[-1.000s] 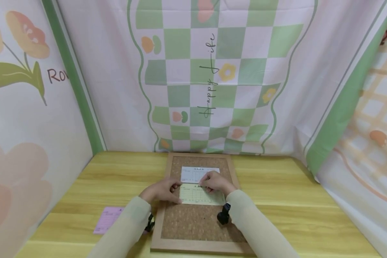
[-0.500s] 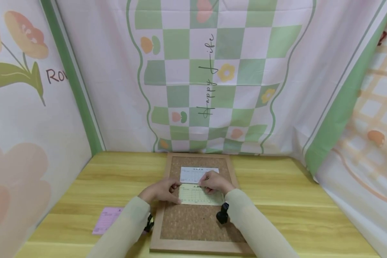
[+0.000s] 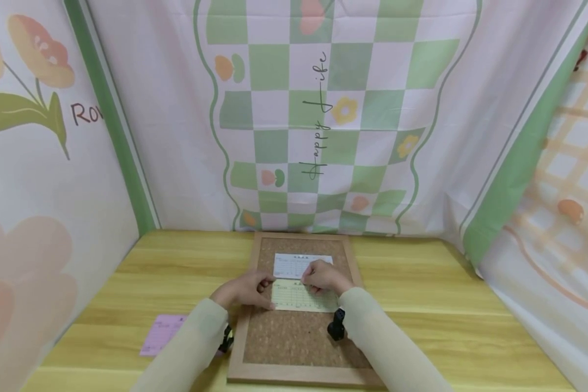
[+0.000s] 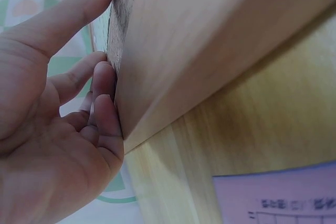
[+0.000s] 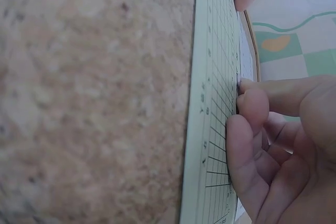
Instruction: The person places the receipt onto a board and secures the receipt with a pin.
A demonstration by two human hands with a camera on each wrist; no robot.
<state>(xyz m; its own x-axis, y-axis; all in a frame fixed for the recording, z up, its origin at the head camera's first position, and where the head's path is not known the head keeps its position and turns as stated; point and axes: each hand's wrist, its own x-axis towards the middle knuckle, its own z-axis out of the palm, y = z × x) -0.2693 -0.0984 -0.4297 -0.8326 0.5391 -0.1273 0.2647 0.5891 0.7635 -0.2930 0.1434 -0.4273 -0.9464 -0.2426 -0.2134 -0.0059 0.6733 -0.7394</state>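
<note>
Corkboard [image 3: 294, 340] backs the yellow slip [image 3: 291, 301]. The left hand [image 3: 245, 288] spreads its grip along the slip's left edge, likely steadying it; the right hand's [image 3: 325, 276] grip pinches a tiny pale object [image 5: 239, 82] at the slip's top edge, seemingly for fine control.

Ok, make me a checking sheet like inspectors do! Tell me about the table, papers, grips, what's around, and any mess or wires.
Surface: wooden table with a framed cork board on it.
Job's things: white paper and yellow paper on the board, yellow nearer the person.
Clutter: pink paper left of the board, partly hidden by the left sleeve.
Grips: left grip touches the yellow paper's left edge; right grip seems to pinch something tiny at its top edge.
Cables: nothing seen.
Surroundings: printed curtains.
</note>
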